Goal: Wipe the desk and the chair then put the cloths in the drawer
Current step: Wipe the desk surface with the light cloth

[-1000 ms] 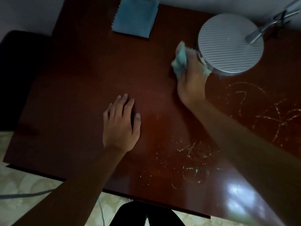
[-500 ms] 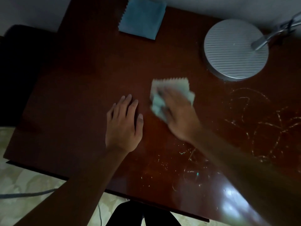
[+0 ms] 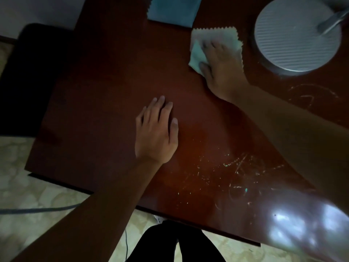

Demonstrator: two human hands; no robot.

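Dark reddish-brown wood forms the desk (image 3: 98, 103), seen from above in dim light. A pale green cloth (image 3: 213, 37) with zigzag edges is pressed flat to the desk top by the right hand (image 3: 220, 65), whose fingers are spread over it rather than closed around it. The left hand (image 3: 155, 133) is laid open, palm down, near the middle of the desk, holding nothing. A second, blue cloth (image 3: 172, 11) lies folded at the far edge, just beyond the green one. A round ribbed lamp base (image 3: 294, 33) stands to the right of the cloths. Pale scratch marks (image 3: 239, 167) are scattered across the near right part of the surface.
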